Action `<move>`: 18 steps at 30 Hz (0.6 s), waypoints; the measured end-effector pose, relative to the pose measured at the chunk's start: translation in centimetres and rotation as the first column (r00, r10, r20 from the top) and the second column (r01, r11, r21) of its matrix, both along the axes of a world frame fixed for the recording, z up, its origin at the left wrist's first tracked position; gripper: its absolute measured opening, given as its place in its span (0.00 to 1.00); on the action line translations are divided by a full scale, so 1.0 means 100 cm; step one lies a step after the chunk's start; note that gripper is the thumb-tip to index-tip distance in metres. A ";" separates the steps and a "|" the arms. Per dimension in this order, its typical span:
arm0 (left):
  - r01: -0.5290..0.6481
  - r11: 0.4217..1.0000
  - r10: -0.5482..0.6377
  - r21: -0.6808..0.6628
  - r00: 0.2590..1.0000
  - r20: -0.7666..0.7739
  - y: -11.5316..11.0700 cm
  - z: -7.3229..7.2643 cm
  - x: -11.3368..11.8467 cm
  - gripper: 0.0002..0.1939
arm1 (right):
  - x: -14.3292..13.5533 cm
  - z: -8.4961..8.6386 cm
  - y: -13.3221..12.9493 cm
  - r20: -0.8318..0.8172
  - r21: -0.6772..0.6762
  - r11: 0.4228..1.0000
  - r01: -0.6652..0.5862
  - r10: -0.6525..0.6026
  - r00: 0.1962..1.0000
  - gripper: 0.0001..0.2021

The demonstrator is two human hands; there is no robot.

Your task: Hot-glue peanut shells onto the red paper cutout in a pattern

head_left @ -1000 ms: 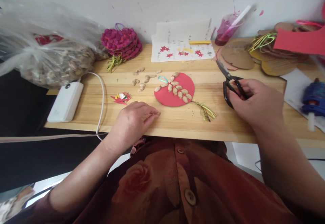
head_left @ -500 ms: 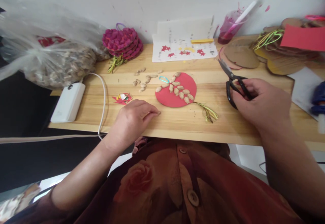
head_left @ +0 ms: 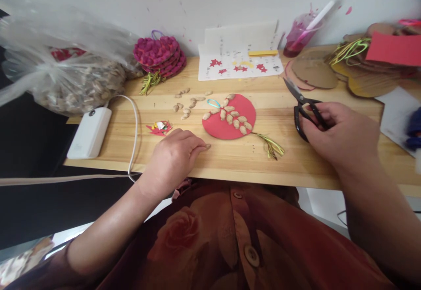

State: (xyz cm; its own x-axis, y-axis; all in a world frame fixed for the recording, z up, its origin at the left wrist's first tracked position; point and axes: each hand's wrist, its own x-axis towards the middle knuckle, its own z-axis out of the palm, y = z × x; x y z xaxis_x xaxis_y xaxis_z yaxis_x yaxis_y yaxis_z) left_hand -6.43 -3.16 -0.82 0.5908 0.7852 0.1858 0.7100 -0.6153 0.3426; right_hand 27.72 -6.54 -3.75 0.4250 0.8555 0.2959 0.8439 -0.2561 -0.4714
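Note:
My left hand is pinched closed near the table's front edge, with a peanut poking out past the fingertips. Just beyond it lies a red paper disc bearing several peanuts in a branching pattern. A blue loop sits at the disc's upper left and a yellow-green tassel trails from its lower right. On the right, my right hand grips black-handled scissors, their blades pointing away and up to the left. Loose peanuts are scattered left of the disc.
Left: a clear bag of peanuts, a white power bank with its cable, paper scraps. Back: purple-pink craft pieces, a paper sheet with red stars, a cup. Right: cardboard shapes, red paper.
Almost nothing differs. The whole view has shifted very slightly; both hands keep their pose, with the peanut and the scissors still held.

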 end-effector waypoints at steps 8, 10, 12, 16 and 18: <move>-0.035 0.999 0.035 -0.002 0.999 0.007 -0.002 0.001 -0.001 0.08 | -0.002 0.001 -0.002 0.036 0.031 0.999 -0.027 0.026 0.999 0.15; -0.025 1.000 0.025 0.005 1.000 0.017 -0.002 0.001 -0.001 0.08 | -0.002 0.002 -0.002 0.042 0.037 0.999 -0.030 0.028 0.999 0.15; -0.017 1.000 0.017 0.000 1.000 0.012 -0.001 0.001 -0.001 0.08 | -0.003 0.002 -0.002 0.063 0.033 0.999 -0.025 0.023 0.998 0.15; -0.013 1.000 0.013 -0.026 1.000 0.006 0.000 0.000 -0.001 0.08 | -0.005 0.005 -0.001 0.132 -0.006 0.999 -0.035 0.035 0.991 0.15; -0.015 1.000 0.016 -0.023 1.000 0.026 0.000 0.000 -0.003 0.07 | -0.005 0.007 -0.001 0.178 -0.017 0.999 -0.043 0.046 0.983 0.15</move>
State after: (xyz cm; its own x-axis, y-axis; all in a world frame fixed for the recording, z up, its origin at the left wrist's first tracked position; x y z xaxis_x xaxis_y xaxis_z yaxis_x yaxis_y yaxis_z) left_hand -6.70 -3.17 -0.78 0.5735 0.7985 0.1830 0.7101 -0.5959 0.3750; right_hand 27.26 -6.66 -3.09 0.3277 0.8767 0.3521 0.9249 -0.2216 -0.3090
